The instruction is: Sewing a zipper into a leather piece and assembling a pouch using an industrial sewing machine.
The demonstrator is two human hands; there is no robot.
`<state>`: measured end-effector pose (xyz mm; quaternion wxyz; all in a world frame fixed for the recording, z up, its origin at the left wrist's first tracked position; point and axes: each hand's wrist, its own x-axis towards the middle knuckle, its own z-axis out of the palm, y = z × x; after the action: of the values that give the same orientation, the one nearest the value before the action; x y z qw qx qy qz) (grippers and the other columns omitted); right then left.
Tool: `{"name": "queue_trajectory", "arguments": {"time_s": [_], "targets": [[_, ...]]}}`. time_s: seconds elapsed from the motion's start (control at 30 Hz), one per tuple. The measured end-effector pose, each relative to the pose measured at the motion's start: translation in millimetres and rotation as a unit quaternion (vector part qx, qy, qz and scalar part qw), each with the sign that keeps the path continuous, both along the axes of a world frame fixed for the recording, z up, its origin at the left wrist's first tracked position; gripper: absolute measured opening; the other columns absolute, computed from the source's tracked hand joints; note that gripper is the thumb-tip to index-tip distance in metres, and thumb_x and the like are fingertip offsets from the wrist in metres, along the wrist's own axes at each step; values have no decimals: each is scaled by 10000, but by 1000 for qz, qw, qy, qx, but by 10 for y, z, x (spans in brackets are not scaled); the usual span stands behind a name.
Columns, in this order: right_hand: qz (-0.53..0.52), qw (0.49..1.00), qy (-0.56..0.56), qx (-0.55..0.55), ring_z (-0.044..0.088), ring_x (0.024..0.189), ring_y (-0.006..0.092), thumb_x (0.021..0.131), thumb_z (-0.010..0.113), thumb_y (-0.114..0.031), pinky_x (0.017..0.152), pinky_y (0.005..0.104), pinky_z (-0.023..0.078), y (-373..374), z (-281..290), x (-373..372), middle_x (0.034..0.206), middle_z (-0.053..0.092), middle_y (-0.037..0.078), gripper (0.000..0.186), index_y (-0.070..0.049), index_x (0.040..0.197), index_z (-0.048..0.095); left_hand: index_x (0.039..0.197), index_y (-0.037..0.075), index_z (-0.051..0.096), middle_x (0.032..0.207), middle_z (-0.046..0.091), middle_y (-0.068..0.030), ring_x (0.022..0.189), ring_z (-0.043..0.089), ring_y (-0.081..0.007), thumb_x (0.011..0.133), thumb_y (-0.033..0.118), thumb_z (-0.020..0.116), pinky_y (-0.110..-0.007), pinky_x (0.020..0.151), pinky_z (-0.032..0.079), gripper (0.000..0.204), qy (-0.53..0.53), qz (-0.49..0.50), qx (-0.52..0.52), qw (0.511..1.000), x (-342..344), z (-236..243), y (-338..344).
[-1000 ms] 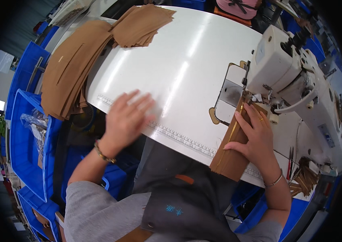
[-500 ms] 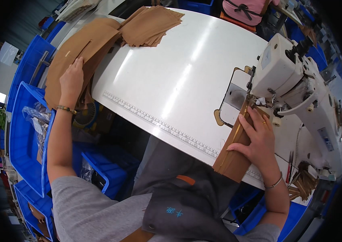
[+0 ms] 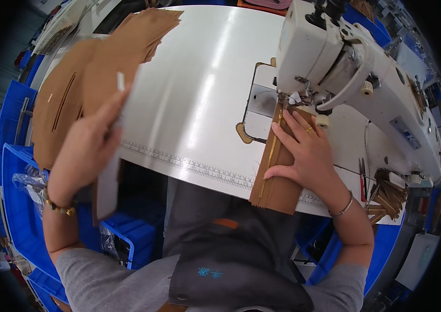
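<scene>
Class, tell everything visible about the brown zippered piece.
The brown zippered piece looks like leather or fabric, with a gold zip lengthwise near its left edge. It lies slanted on the white table, far end at the sewing machine, near end at the table's front edge. The right hand rests spread on it, hiding part.

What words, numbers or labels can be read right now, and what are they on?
Dark apron: blue characters, wording not copied.
Ruler scale on the white table: numbers too small.
Plate on the sewing machine: lettering, not copied.
Brown piece under the right hand: no text visible.
</scene>
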<state>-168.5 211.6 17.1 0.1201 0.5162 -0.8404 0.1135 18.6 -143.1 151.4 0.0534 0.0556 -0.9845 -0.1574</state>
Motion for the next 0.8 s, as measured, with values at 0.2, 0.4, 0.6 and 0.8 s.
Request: {"name": "queue_trajectory", "arguments": {"time_s": [0.2, 0.4, 0.6, 0.8], "targets": [[2, 1000, -10, -9, 581, 1336, 379, 629, 734, -814, 1135, 583, 385, -3, 31, 19, 1448, 606, 213, 1034, -56, 1331, 695, 1619, -10, 293, 747, 647, -269, 681, 659, -453, 948, 61, 588, -514, 675, 520, 737, -263, -258, 224, 902, -331, -263, 843], [-21, 998, -38, -40, 625, 1269, 312, 728, 824, -583, 1073, 532, 462, 51, -124, -9, 1424, 645, 145, 822, -89, 1367, 674, 1607, -44, 302, 798, 636, -215, 695, 666, -358, 985, 99, 581, -418, 699, 529, 696, -271, -289, 417, 818, -520, -481, 1337], [-11, 990, -134, 39, 620, 1278, 276, 769, 800, -554, 1096, 512, 450, 145, -199, -48, 1373, 668, 112, 782, -100, 1387, 646, 1605, 49, 406, 1087, 710, -133, 950, 696, -302, 1034, 320, 627, -411, 822, 561, 669, 62, -377, 54, 922, -941, -979, 1298], [-6, 992, -125, -33, 561, 1362, 322, 806, 748, -627, 1206, 536, 324, 148, -94, 9, 1418, 635, 146, 820, -87, 1410, 621, 1592, 47, 410, 1678, 370, -151, 1566, 319, -363, 1008, 313, 647, -546, 1244, 310, 684, 5, -285, 1, 959, -988, -1290, 1268]]}}
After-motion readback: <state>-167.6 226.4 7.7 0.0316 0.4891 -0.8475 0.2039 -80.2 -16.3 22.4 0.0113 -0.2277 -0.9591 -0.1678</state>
